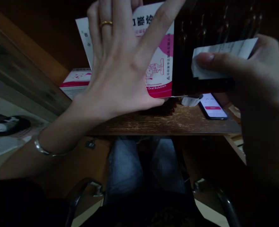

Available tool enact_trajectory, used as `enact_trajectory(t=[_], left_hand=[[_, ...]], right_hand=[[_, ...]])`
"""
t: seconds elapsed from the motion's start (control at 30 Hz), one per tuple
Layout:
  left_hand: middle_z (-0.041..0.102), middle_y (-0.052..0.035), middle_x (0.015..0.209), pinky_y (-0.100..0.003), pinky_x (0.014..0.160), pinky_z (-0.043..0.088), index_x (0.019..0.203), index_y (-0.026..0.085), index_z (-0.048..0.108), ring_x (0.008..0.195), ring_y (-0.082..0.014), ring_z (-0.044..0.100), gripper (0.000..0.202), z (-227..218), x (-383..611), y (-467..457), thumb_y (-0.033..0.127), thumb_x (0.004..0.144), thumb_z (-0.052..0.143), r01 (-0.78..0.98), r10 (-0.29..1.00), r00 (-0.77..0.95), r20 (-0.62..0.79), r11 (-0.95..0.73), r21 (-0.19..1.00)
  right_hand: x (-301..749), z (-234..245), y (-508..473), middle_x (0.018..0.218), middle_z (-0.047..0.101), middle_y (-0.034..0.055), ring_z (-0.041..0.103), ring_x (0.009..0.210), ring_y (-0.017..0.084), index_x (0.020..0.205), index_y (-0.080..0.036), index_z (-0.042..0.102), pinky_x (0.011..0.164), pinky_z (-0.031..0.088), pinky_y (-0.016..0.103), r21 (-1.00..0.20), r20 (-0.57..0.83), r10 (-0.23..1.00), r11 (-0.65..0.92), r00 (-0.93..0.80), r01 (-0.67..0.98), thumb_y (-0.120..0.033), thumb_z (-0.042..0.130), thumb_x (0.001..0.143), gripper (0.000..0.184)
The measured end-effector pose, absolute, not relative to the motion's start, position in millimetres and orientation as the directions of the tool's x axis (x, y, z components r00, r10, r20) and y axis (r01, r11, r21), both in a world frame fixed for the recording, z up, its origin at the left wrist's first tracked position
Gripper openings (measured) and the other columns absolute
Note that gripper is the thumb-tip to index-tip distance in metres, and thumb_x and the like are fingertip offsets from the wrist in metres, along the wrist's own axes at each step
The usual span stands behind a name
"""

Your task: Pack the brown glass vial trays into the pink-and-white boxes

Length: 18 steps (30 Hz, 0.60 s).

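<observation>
My left hand (122,60) spreads across a white and magenta oral solution box (162,67), gripping it with the thumb along its lower edge. From the box's right end extends a dark tray (184,67) with several dark glass vials (202,31) showing along it. How far the tray reaches into the box is hidden. My right hand (259,66) grips the tray's right part, its thumb pressing a folded white paper leaflet (212,69) against it. The right fingers are out of sight behind the tray.
A second magenta and white box (75,78) lies on the wooden desk (134,124) at the left. Dark ridged pieces (163,108), crumpled white paper (190,101) and a lit phone (212,107) rest near the front edge. Chair armrests (82,192) flank my legs below.
</observation>
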<state>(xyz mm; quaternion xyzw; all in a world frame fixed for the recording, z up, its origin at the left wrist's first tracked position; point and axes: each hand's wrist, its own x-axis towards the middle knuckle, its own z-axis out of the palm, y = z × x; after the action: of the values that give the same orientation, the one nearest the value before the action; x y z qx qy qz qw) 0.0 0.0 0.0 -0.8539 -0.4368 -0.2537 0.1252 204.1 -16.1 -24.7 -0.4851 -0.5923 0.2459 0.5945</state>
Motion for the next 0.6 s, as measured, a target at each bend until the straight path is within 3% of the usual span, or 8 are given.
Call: enact_trajectory(t=[0.1, 0.23, 0.4, 0.5, 0.6], left_hand=[[0.031, -0.0055, 0.144, -0.051, 0.116, 0.012, 0.154, 0.029, 0.021, 0.138, -0.0405, 0.027, 0.097, -1.5, -1.3, -0.1, 0.080, 0.074, 0.039, 0.775, 0.614, 0.566, 0.551, -0.623, -0.101], [0.033, -0.0078, 0.144, -0.049, 0.111, 0.020, 0.154, 0.028, 0.023, 0.137, -0.0362, 0.031, 0.085, -1.9, 1.0, 2.4, 0.074, 0.082, 0.029, 0.769, 0.577, 0.602, 0.552, -0.604, -0.208], [0.038, -0.0121, 0.137, -0.062, 0.102, 0.022, 0.149, 0.025, 0.036, 0.130, -0.0463, 0.035, 0.086, -8.8, 4.8, 16.3, 0.067, 0.076, 0.052, 0.656, 0.397, 0.662, 0.636, -0.718, -0.234], [0.039, -0.0127, 0.135, -0.060, 0.102, 0.022, 0.144, 0.027, 0.045, 0.129, -0.0449, 0.036, 0.081, -14.0, 8.4, 23.2, 0.060, 0.072, 0.064, 0.631, 0.362, 0.657, 0.661, -0.744, -0.220], [0.040, -0.0127, 0.134, -0.056, 0.101, 0.025, 0.142, 0.028, 0.046, 0.126, -0.0416, 0.039, 0.083, -17.5, 12.4, 27.1, 0.061, 0.068, 0.068, 0.618, 0.342, 0.664, 0.665, -0.751, -0.231]], right_hand=[[205.4, -28.4, -11.1, 0.093, 0.075, -0.0004, 0.071, 0.093, 0.024, 0.080, -0.029, 0.074, 0.078, 0.058, 0.032, -0.913, 0.391, 0.915, 0.371, 0.103, 0.171, -0.034, 0.082, 0.068, 0.015], [203.9, -33.5, -7.1, 0.095, 0.075, 0.0037, 0.072, 0.091, 0.025, 0.087, -0.024, 0.073, 0.083, 0.058, 0.038, -0.917, 0.391, 0.920, 0.390, -0.001, 0.080, -0.037, 0.079, 0.072, 0.020], [195.4, -41.3, -3.9, 0.100, 0.073, 0.0027, 0.069, 0.095, 0.024, 0.106, -0.017, 0.066, 0.087, 0.057, 0.039, -0.853, 0.504, 0.864, 0.496, 0.007, 0.162, -0.036, 0.077, 0.077, 0.036], [191.0, -47.5, 0.0, 0.103, 0.069, 0.0022, 0.066, 0.096, 0.020, 0.115, -0.018, 0.054, 0.085, 0.057, 0.036, -0.847, 0.508, 0.862, 0.499, -0.002, 0.182, -0.038, 0.064, 0.088, 0.035], [189.3, -51.8, 3.5, 0.114, 0.064, 0.0016, 0.061, 0.108, 0.018, 0.117, -0.022, 0.048, 0.093, 0.053, 0.036, -0.814, 0.542, 0.840, 0.528, -0.010, 0.242, -0.030, 0.052, 0.095, 0.024]])
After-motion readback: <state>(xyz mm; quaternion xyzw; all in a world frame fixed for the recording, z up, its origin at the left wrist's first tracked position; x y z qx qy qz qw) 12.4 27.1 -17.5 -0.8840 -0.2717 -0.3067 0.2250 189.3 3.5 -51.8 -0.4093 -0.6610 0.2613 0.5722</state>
